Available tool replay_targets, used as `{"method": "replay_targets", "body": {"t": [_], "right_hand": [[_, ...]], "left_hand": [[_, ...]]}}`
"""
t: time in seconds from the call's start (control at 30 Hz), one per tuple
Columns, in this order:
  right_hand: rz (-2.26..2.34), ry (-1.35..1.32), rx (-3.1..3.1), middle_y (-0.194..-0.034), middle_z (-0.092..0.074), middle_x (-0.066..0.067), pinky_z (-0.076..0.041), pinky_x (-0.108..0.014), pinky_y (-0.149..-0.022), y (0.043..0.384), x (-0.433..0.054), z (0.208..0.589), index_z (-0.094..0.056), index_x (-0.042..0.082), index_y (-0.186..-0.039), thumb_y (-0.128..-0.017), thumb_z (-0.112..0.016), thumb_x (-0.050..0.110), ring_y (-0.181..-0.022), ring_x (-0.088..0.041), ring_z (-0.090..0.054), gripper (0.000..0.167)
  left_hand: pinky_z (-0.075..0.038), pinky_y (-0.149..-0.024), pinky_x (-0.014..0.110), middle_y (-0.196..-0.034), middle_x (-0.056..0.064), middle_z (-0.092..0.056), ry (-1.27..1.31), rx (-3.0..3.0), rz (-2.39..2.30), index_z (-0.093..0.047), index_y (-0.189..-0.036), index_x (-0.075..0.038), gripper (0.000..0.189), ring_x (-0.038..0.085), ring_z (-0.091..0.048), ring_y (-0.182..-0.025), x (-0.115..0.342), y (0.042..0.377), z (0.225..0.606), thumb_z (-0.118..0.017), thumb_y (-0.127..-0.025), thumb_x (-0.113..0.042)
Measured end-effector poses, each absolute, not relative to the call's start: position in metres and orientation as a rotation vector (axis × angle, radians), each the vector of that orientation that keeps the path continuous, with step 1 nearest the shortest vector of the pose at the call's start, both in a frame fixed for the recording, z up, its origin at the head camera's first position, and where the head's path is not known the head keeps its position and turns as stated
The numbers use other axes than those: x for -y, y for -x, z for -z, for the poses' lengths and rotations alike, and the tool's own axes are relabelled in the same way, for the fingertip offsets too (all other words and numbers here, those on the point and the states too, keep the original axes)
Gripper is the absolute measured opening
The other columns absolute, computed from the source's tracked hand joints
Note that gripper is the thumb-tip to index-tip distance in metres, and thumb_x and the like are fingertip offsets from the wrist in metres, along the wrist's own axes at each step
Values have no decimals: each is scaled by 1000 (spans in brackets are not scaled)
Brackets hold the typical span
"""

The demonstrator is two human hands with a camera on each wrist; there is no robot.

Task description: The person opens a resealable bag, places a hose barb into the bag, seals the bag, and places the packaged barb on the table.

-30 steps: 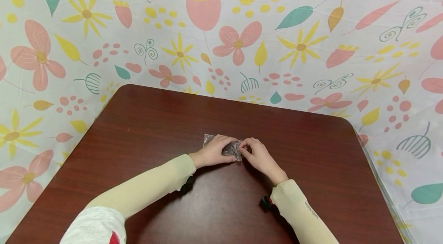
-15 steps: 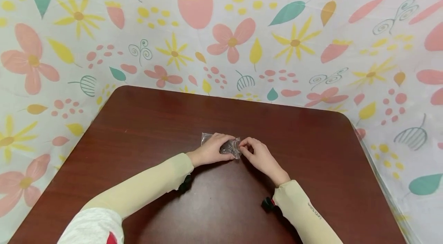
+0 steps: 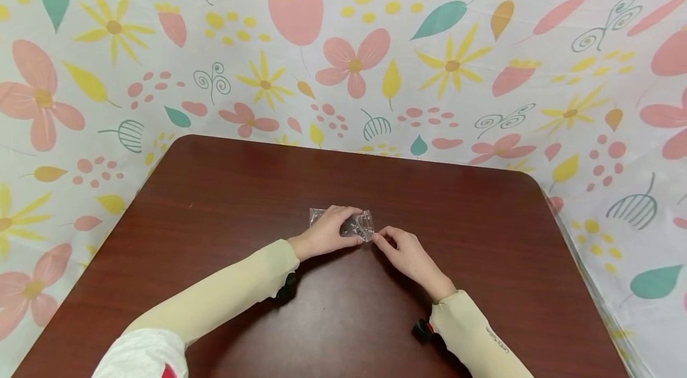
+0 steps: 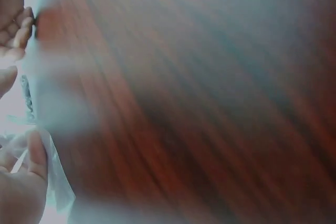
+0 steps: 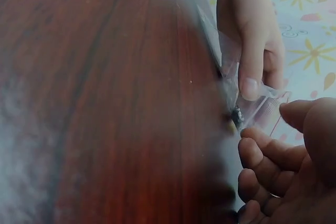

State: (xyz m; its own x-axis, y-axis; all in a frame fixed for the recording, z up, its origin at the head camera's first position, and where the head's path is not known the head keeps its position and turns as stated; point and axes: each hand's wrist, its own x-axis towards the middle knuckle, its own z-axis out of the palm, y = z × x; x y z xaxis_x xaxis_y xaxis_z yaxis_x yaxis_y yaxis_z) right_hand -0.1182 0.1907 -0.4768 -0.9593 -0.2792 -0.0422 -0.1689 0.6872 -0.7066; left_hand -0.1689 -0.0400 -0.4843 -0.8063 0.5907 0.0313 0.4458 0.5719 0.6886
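Note:
A small clear plastic zip bag point(image 3: 365, 222) lies near the middle of the table, with small dark pieces point(image 5: 238, 115) inside. My left hand point(image 3: 326, 232) holds the bag from the left, thumb on the near side and fingers over the far side; part of the bag sticks out behind the hand. At the bag's right end, the thumb and fingertips of my right hand point(image 3: 406, 254) pinch the near corner. A red line point(image 5: 277, 124) along the bag's mouth shows beside the right thumb in the right wrist view. In the left wrist view, clear film point(image 4: 60, 187) spreads past the left hand.
The dark reddish-brown wooden table point(image 3: 257, 181) has rounded far corners. Behind it hangs a white cloth point(image 3: 343, 121) printed with flowers and leaves. Dark wrist camera mounts point(image 3: 421, 330) sit under both sleeves.
My right hand has shifted down from the middle of the bag's right end to its near corner. My left hand keeps its hold; the head view has shifted slightly.

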Motion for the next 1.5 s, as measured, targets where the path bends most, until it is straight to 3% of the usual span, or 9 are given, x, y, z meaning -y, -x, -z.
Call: {"method": "replay_targets", "body": {"t": [0.17,0.43,0.8,1.1,1.27,1.5], "right_hand": [[1166,314,-2711,-88,-72,4,-50,-29,-72,119,-186,475,-77,13,-104,-106,-58,46,-76,-10,-60,38],[1127,316,-2764,-93,-74,0,-50,-31,-72,123,-180,478,-78,10,-107,-106,-58,45,-77,-12,-59,41],[1133,414,-2775,-94,-75,-1,-49,-31,-70,125,-181,479,-77,8,-108,-106,-62,24,-70,-10,-57,21],[1185,409,-2769,-87,-72,1,-46,-29,-67,126,-181,479,-76,12,-101,-104,-66,21,-67,-13,-53,14],[1181,426,-2768,-82,-68,3,-43,-27,-62,126,-183,477,-76,12,-100,-103,-67,20,-63,-13,-49,13],[1165,423,-2783,-76,-64,4,-42,-26,-58,129,-188,470,-76,11,-102,-103,-67,20,-59,-10,-46,13]], "left_hand": [[-46,-107,46,-142,14,-60,-819,-2622,-1074,-55,-147,-6,61,32,-52,-131,37,166,479,-76,-96,-32],[-47,-107,48,-141,18,-59,-767,-2677,-1063,-52,-148,-2,64,36,-50,-132,29,160,469,-76,-96,-31],[-45,-109,53,-145,17,-58,-604,-2558,-1164,-46,-153,-5,69,39,-48,-138,35,158,457,-74,-98,-35],[-54,-99,47,-129,16,-69,-497,-2504,-1321,-56,-145,-3,48,32,-65,-122,44,163,450,-63,-105,-28],[-58,-91,41,-117,12,-74,-497,-2523,-1348,-64,-136,-4,37,28,-71,-109,48,166,452,-65,-104,-24],[-58,-90,40,-114,14,-75,-533,-2527,-1381,-67,-130,-2,32,29,-73,-104,50,168,451,-66,-103,-19]]}}
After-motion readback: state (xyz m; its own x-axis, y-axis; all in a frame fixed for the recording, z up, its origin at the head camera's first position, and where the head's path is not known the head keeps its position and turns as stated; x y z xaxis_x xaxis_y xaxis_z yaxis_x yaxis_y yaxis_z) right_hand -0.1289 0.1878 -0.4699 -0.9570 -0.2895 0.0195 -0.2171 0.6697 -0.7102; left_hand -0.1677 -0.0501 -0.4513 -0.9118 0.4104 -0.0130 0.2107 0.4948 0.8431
